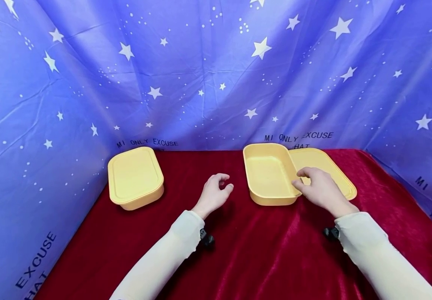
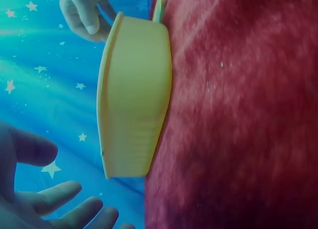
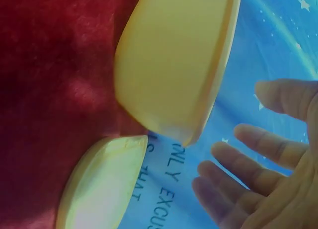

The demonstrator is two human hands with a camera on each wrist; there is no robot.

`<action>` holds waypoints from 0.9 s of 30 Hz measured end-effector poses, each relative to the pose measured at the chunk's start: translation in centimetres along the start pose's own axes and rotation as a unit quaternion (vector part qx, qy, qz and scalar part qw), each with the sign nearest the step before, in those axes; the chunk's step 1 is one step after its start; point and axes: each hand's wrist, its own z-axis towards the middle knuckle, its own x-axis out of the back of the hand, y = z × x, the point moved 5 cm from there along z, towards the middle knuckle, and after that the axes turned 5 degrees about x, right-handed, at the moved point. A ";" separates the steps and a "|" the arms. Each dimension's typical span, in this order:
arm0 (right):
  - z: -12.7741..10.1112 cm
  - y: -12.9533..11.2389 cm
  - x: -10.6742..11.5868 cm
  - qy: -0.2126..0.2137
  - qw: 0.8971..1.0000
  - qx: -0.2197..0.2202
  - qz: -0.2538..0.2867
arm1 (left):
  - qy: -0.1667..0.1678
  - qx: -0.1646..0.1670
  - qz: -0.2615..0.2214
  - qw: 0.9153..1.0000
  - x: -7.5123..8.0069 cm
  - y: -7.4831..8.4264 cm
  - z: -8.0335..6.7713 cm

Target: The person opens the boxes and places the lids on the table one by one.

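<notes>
An open yellow box [image 1: 270,175] stands on the red cloth [image 1: 260,246] at centre right, its yellow lid [image 1: 326,164] lying flat against its right side. My right hand [image 1: 313,183] hovers over the box's right rim and the lid, fingers relaxed and holding nothing; the right wrist view shows them spread [image 3: 248,164] beside the box [image 3: 174,65] and the lid [image 3: 102,184]. My left hand [image 1: 217,189] hangs just left of the box with loosely curled fingers, empty. In the left wrist view its fingers [image 2: 49,199] lie apart from the box [image 2: 134,100].
A second yellow box [image 1: 135,177], closed with its lid on, sits at the far left of the red cloth. Blue star-printed fabric [image 1: 208,75] walls in the back and both sides. Bare cloth lies in front of the boxes.
</notes>
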 end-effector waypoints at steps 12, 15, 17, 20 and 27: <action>1.7 -3.0 -1.8 -0.017 0.999 0.043 -0.023 | 0.005 -0.026 0.085 0.996 2.6 -0.2 -0.8; 2.1 -3.7 -2.4 -0.016 0.998 0.053 -0.030 | 0.014 -0.037 0.106 0.994 3.4 -0.3 -1.1; 2.4 -4.2 -2.8 -0.016 0.998 0.059 -0.033 | 0.021 -0.042 0.123 0.991 3.9 -0.3 -1.3; 2.7 -4.9 -3.3 -0.017 0.997 0.064 -0.036 | 0.029 -0.044 0.142 0.988 4.7 -0.3 -1.6; 3.5 -6.5 -4.3 -0.016 0.996 0.084 -0.038 | 0.041 -0.037 0.162 0.985 6.5 -0.7 -2.2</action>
